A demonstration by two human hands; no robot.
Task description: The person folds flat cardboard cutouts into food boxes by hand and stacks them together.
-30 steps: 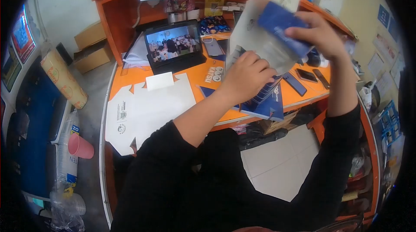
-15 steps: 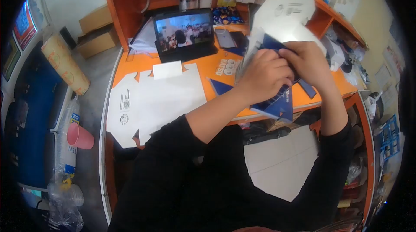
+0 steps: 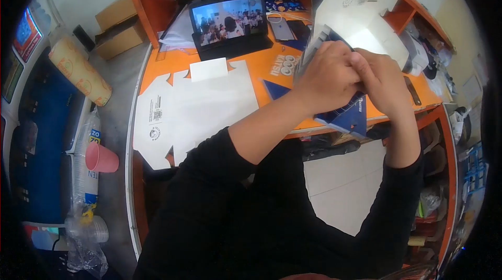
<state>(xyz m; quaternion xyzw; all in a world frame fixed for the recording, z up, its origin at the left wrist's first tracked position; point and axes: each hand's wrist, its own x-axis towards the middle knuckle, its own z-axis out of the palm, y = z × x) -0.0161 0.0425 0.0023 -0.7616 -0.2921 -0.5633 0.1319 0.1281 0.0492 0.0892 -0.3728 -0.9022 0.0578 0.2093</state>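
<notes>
Both hands are together on a partly folded cardboard box [image 3: 361, 8], which has white panels with small black print and dark blue panels with white lettering. My left hand [image 3: 329, 73] has its fingers curled over the box's blue part. Pressed against it, my right hand [image 3: 384, 81] is closed too, with its thumb lying across the left hand's fingers. The fingertips and the edge they grip are mostly hidden. A blue printed flap [image 3: 348, 119] sticks out below the hands near the table's front edge. To the left lies a flat white box blank [image 3: 219, 99].
A tablet [image 3: 229, 22] stands propped at the back of the orange table [image 3: 272, 63], with a phone [image 3: 282, 30] beside it. A dark slim object [image 3: 413, 91] lies right of my hands. Further left are a pink cup [image 3: 102, 157] and a patterned roll [image 3: 81, 73].
My right hand has closed in over the left, its thumb now across the left fingers. The view has shifted slightly. The box stays in the hands, and the flat blank lies still.
</notes>
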